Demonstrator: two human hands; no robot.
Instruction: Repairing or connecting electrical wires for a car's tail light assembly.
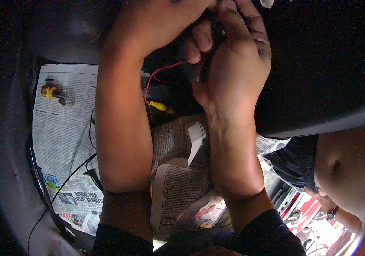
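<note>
At the top of the head view both my hands come together in a dark space, partly cut off by the frame edge. My right hand (238, 51) is closed around a slim dark tool (198, 72) whose metallic end sticks out below the palm; its kind cannot be made out. Against it, my left hand (178, 21) has its fingers curled, and what they grip is hidden. Just below the hands, a thin red wire (150, 79) loops down beside a yellow connector (161, 106).
Newspaper sheets (63, 136) line the left side, bearing a yellow-and-black fitting (52, 91). A black cable (59, 192) crosses them. Crumpled newspaper (178, 187) lies between my forearms. A dark curved panel (323, 85) fills the right. Beyond it is another person's bare midriff (348, 170).
</note>
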